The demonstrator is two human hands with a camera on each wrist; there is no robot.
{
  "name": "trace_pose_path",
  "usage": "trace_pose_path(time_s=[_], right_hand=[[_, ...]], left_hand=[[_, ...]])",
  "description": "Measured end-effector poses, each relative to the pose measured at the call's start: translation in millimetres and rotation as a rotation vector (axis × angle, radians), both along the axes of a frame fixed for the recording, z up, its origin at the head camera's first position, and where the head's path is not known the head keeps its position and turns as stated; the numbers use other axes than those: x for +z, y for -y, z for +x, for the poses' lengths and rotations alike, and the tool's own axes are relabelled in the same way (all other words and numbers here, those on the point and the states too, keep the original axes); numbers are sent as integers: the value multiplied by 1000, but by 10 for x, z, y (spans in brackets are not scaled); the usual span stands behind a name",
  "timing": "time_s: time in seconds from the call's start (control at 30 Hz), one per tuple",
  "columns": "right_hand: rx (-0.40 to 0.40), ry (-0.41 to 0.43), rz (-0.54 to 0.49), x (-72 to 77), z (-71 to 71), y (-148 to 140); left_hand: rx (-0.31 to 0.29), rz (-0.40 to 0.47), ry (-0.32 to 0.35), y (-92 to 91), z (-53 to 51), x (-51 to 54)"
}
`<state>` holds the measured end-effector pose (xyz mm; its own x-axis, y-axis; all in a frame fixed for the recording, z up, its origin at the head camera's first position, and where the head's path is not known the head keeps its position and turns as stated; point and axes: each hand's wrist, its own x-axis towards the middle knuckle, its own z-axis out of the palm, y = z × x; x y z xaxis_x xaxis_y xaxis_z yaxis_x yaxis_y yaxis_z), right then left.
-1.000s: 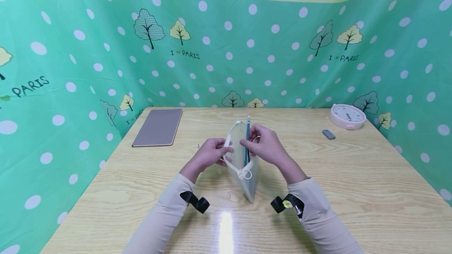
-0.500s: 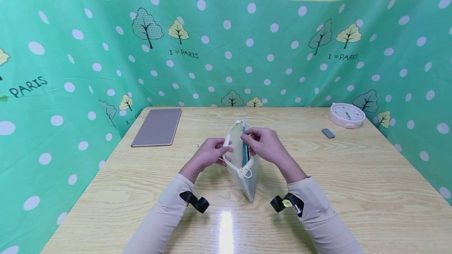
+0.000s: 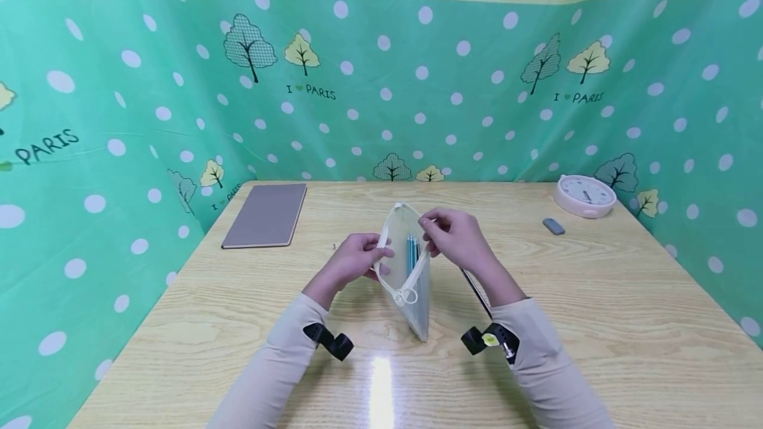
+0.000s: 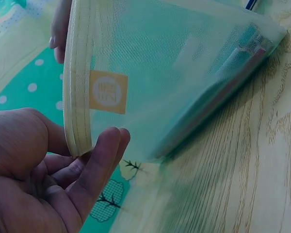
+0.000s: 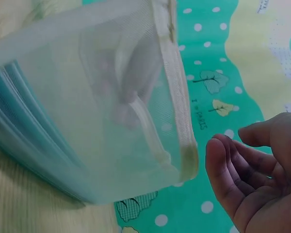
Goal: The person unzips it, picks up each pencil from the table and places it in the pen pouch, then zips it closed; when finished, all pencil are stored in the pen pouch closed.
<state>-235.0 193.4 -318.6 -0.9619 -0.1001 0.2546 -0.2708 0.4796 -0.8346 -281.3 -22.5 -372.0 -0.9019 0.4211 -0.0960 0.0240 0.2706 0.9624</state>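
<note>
A pale mesh zip pouch (image 3: 422, 300) stands tilted on the table with its mouth open. Teal pencils (image 3: 412, 253) lean inside it and also show through the mesh in the right wrist view. My left hand (image 3: 356, 257) pinches the zipped edge (image 4: 78, 97) between thumb and fingers. Close to the opposite edge is my right hand (image 3: 456, 237); its loosely bent fingers (image 5: 218, 160) hold nothing and stand apart from the pouch in the right wrist view. A thin dark stick-like thing (image 3: 475, 291) lies on the table, partly hidden by my right forearm.
A grey-brown notebook (image 3: 265, 216) lies at the back left of the wooden table (image 3: 596, 323). At the back right are a round white clock (image 3: 587, 196) and a small grey eraser-like block (image 3: 554, 226). A green dotted curtain (image 3: 381, 104) hangs behind.
The pencil in my right hand has gone down into the pouch and been let go. My right hand has drawn slightly right. The dark stick-like thing has come into sight beside the forearm.
</note>
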Motion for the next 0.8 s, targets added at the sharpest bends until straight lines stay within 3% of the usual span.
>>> trace_pose_path(time_s=[0.33,0.6,0.7,0.8], right_hand=[[-89,28,18,115,13,-321],[-45,39,52,109,18,-319],[-28,74,113,49,-12,-342],[-19,142,265,-75,-81,-405]], left_hand=[[-1,12,-2,3,15,19],[-9,16,-7,5,-5,5],[-9,15,1,1,-4,-1],[-5,9,7,14,16,-8]])
